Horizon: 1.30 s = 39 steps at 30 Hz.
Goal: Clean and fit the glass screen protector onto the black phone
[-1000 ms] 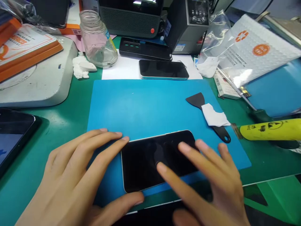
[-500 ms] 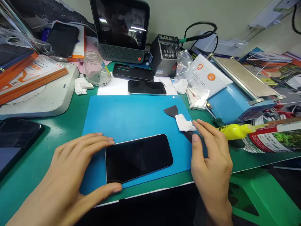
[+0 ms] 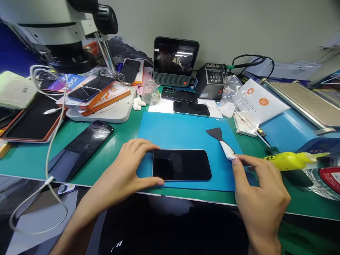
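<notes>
A black phone [image 3: 182, 165] lies screen up on the blue mat [image 3: 183, 132], near the table's front edge. My left hand [image 3: 127, 166] rests at its left end, with thumb and fingers bracketing that end and touching it. My right hand [image 3: 259, 193] has thumb and forefinger pinched on the black scraper [image 3: 216, 134], at the white cloth [image 3: 227, 151] wrapped around its handle. The scraper's blade lies on the mat to the right of the phone.
A yellow bottle [image 3: 289, 160] lies right of my right hand. A second phone [image 3: 191, 108] lies behind the mat, another dark phone [image 3: 82, 145] to the left. A microscope [image 3: 63, 32], a glass jar [image 3: 150, 91], a small screen [image 3: 175, 61] and a blue machine [image 3: 289, 124] surround the mat.
My right hand left the phone's screen, moved right and pinched the scraper's cloth-wrapped handle. My left hand stayed at the phone's left end. The view rose and pulled back.
</notes>
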Each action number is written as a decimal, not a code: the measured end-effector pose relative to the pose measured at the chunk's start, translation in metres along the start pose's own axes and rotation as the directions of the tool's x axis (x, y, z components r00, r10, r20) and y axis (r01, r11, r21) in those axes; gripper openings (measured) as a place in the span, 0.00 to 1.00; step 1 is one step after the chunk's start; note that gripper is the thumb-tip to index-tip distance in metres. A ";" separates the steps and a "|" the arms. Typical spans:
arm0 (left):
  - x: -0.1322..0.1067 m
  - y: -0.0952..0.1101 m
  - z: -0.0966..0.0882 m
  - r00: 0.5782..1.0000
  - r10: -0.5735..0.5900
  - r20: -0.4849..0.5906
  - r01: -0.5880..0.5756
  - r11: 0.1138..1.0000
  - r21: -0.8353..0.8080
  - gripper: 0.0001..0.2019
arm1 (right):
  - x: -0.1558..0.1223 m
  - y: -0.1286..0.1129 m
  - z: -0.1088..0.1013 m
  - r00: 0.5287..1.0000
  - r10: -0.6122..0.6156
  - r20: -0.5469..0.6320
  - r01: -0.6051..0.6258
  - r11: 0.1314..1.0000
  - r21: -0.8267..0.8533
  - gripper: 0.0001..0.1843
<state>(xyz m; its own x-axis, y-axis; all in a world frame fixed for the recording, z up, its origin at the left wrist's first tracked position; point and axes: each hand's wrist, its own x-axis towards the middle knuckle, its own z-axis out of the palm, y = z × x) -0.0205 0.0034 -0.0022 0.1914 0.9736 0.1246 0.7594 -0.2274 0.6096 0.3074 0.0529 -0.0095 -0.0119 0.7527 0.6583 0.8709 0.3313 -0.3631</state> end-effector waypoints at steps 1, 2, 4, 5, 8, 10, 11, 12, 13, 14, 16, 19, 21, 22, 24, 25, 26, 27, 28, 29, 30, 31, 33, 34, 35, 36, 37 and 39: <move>0.000 0.000 0.000 1.000 -0.001 -0.003 0.001 1.000 -0.004 0.30 | -0.001 -0.001 -0.002 1.000 0.000 0.026 -0.002 0.997 0.073 0.09; 0.000 -0.001 0.000 1.000 -0.001 -0.006 0.001 1.000 -0.009 0.30 | -0.001 -0.001 -0.003 0.997 0.004 0.073 -0.015 0.988 0.153 0.11; 0.000 -0.001 0.000 1.000 0.002 -0.012 -0.002 1.000 -0.022 0.30 | 0.000 0.000 -0.004 0.989 0.024 0.146 -0.062 0.964 0.260 0.20; 0.000 -0.002 0.000 1.000 0.003 -0.015 -0.003 1.000 -0.028 0.30 | 0.002 0.001 -0.004 0.988 0.036 0.151 -0.074 0.964 0.256 0.24; 0.001 -0.001 0.000 1.000 -0.001 -0.021 0.000 0.999 -0.040 0.31 | 0.010 0.004 -0.002 0.991 -0.001 0.135 0.005 1.000 -0.027 0.28; 0.000 -0.001 0.000 1.000 -0.011 -0.026 0.010 0.999 -0.041 0.31 | 0.017 0.006 0.000 0.974 -0.044 0.223 0.104 0.958 -0.267 0.31; -0.001 0.000 0.000 0.999 -0.015 -0.030 0.014 0.999 -0.040 0.31 | 0.021 0.006 0.000 0.962 -0.034 0.271 0.129 0.931 -0.342 0.32; -0.001 0.000 0.000 0.999 -0.018 -0.033 0.017 0.999 -0.037 0.31 | 0.025 0.007 0.001 0.952 -0.011 0.306 0.135 0.912 -0.388 0.31; -0.002 0.000 0.000 0.999 -0.020 -0.038 0.018 0.999 -0.034 0.31 | 0.029 0.007 0.001 0.946 0.016 0.325 0.126 0.903 -0.411 0.29; -0.003 -0.001 0.000 0.999 -0.019 -0.042 0.018 0.999 -0.030 0.31 | 0.032 0.007 0.002 0.941 0.044 0.334 0.109 0.900 -0.423 0.26; -0.003 -0.002 0.001 0.999 -0.010 -0.047 0.009 1.000 -0.020 0.31 | 0.038 0.008 0.004 0.939 0.078 0.334 0.078 0.899 -0.432 0.21; -0.001 -0.003 0.001 0.999 0.017 -0.052 -0.017 1.000 0.001 0.30 | 0.044 0.006 0.008 0.941 0.092 0.326 0.068 0.891 -0.448 0.16; 0.001 -0.003 0.001 0.998 0.034 -0.058 -0.033 0.999 0.020 0.29 | 0.045 0.004 0.010 0.942 0.079 0.327 0.082 0.889 -0.450 0.14; 0.001 -0.003 0.002 0.997 0.041 -0.063 -0.039 0.999 0.030 0.29 | 0.045 0.003 0.010 0.943 0.065 0.327 0.093 0.891 -0.445 0.14; 0.002 -0.002 0.002 0.996 0.052 -0.068 -0.049 0.998 0.048 0.28 | 0.045 0.002 0.009 0.947 0.025 0.321 0.118 0.900 -0.419 0.15; 0.001 -0.002 0.003 0.996 0.058 -0.070 -0.055 0.997 0.054 0.28 | 0.044 0.003 0.008 0.951 0.005 0.311 0.127 0.907 -0.402 0.15; 0.001 -0.001 0.003 0.995 0.064 -0.071 -0.060 0.996 0.060 0.29 | 0.042 0.003 0.005 0.957 -0.011 0.291 0.129 0.913 -0.387 0.16; 0.000 -0.001 0.004 0.995 0.070 -0.073 -0.066 0.996 0.064 0.29 | 0.040 0.002 0.001 0.964 -0.022 0.266 0.124 0.919 -0.375 0.16; 0.000 0.000 0.004 0.994 0.076 -0.076 -0.071 0.995 0.067 0.31 | 0.036 0.001 -0.003 0.972 -0.041 0.230 0.122 0.928 -0.353 0.16; -0.001 0.000 0.004 0.994 0.081 -0.079 -0.076 0.995 0.068 0.32 | 0.032 -0.002 -0.009 0.979 -0.081 0.189 0.139 0.938 -0.318 0.16; -0.002 0.000 0.004 0.993 0.087 -0.084 -0.081 0.994 0.069 0.34 | 0.026 -0.006 -0.016 0.979 -0.135 0.154 0.174 0.944 -0.280 0.17; -0.003 -0.001 0.004 0.992 0.094 -0.088 -0.088 0.994 0.069 0.36 | 0.019 -0.011 -0.024 0.967 -0.229 0.113 0.249 0.945 -0.211 0.17; -0.003 -0.002 0.004 0.989 0.114 -0.093 -0.108 0.992 0.067 0.37 | 0.004 -0.023 -0.039 0.896 -0.428 0.119 0.441 0.889 -0.122 0.24; -0.004 -0.002 0.004 0.987 0.128 -0.092 -0.122 0.990 0.066 0.35 | -0.004 -0.029 -0.046 0.866 -0.479 0.145 0.494 0.865 -0.090 0.25; -0.004 -0.002 0.004 0.986 0.143 -0.089 -0.137 0.988 0.065 0.33 | -0.011 -0.034 -0.051 0.836 -0.519 0.179 0.534 0.844 -0.050 0.24; -0.004 -0.003 0.004 0.984 0.156 -0.085 -0.150 0.986 0.066 0.31 | -0.018 -0.038 -0.056 0.810 -0.549 0.209 0.562 0.827 -0.005 0.22; -0.004 -0.002 0.003 0.983 0.164 -0.080 -0.159 0.985 0.070 0.29 | -0.024 -0.041 -0.059 0.788 -0.569 0.235 0.579 0.815 0.033 0.21; -0.004 -0.001 0.003 0.983 0.168 -0.068 -0.163 0.983 0.081 0.28 | -0.032 -0.045 -0.062 0.748 -0.619 0.237 0.619 0.781 0.085 0.23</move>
<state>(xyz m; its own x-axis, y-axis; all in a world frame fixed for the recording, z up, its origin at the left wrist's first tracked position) -0.0205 -0.0003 -0.0053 0.2737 0.9206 0.2785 0.7660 -0.3838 0.5157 0.2985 -0.0215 0.0262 -0.6648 0.4931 0.5612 0.6308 0.7730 0.0681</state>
